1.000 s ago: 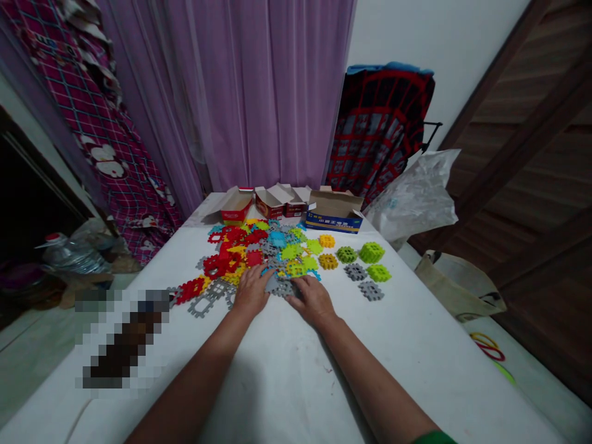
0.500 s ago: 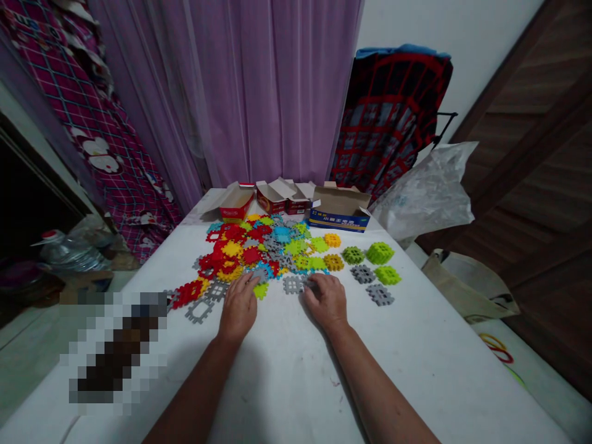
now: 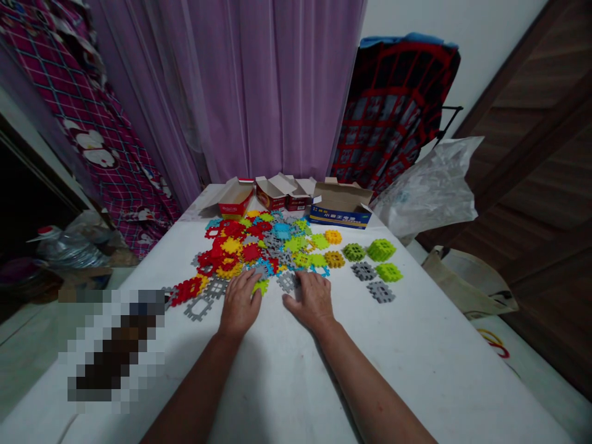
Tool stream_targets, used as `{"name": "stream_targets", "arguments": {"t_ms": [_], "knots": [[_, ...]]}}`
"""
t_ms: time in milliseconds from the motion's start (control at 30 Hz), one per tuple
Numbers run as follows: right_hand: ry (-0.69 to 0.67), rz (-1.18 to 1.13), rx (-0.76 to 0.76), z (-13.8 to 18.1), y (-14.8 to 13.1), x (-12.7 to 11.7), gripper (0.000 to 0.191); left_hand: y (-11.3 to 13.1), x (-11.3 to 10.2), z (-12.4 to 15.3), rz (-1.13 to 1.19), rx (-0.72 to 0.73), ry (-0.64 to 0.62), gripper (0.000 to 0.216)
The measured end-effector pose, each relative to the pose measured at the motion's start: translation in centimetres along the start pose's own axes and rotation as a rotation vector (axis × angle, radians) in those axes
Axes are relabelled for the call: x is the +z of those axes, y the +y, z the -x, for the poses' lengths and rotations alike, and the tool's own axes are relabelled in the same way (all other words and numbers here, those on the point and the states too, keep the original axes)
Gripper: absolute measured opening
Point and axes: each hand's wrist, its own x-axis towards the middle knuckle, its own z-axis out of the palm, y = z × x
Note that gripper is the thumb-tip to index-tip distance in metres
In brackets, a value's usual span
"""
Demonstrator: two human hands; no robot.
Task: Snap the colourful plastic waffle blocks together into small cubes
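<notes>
By right hand (image 3: 311, 301), loosely spread: grey tile (image 3: 287, 282), toothed edges, windowed; left hand (image 3: 240, 302) spread.

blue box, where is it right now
In the head view, the blue box stands right of centre on the table, beside a red box and just beyond the plastic pieces.

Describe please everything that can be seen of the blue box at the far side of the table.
The blue box looks like printed cardboard, with light Chinese characters across its blue front and a plain brownish inside. Its top is open, and raised flaps show. It stands on the white table, behind the toothed pieces, at the right end of the row of boxes. Whether it touches the small red box on its left is unclear, and its bottom inside is hidden.
</notes>
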Motion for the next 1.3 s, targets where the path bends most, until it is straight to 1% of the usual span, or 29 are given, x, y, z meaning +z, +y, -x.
{"name": "stream_targets", "arguments": {"t_ms": [67, 200, 433, 633, 700, 800, 900, 967, 1067, 1167, 1233, 1300], "knots": [[-0.003, 0.029, -0.014, 0.0, -0.4, -0.3, 0.049, 0.0, 0.0, -0.1, -0.001, -0.002, -0.002, 0.038], [0.007, 0.048, 0.007, -0.1, -0.9, -0.3, 0.039, 0.0, 0.0, -0.2, 0.003, -0.005, 0.0, 0.038], [0.037, 0.037, 0.052, 0.3, -0.1, -0.8, 0.032, -0.2, -0.1, -0.2, 0.019, -0.006, 0.002, 0.038], [-0.037, 0.001, -0.073, 1.3, 0.0, -1.3, 0.028, -0.1, -0.1, -0.2, 0.03, -0.019, 0.009, 0.038], [-0.034, -0.014, -0.081, 1.3, -0.1, -1.2, 0.029, -0.1, -0.1, -0.2, 0.034, -0.019, 0.015, 0.038], [-0.007, -0.036, -0.047, 1.0, -0.5, -1.1, 0.036, -0.1, -0.1, -0.2, 0.039, -0.015, 0.02, 0.037], [-0.042, -0.042, -0.069, 0.7, -1.0, -1.0, 0.044, -0.1, -0.1, -0.2, 0.036, -0.011, 0.022, 0.037], [-0.059, -0.036, -0.057, 0.6, -1.0, -0.8, 0.048, -0.1, -0.1, -0.2, 0.038, -0.012, 0.015, 0.038], [-0.021, -0.015, 0.021, 0.8, -0.3, -0.6, 0.051, -0.1, -0.1, -0.2, 0.047, -0.026, -0.003, 0.039], [0.015, 0.036, 0.083, 1.1, 1.5, -0.4, 0.051, -0.1, -0.1, -0.3, 0.059, -0.037, -0.004, 0.039], [0.026, 0.074, 0.112, 1.1, 2.7, -0.5, 0.051, -0.1, -0.1, -0.3, 0.065, -0.037, 0.0, 0.039], [0.039, 0.095, 0.117, 1.1, 3.2, -0.6, 0.052, -0.1, -0.1, -0.3, 0.064, -0.033, 0.001, 0.039]]}}
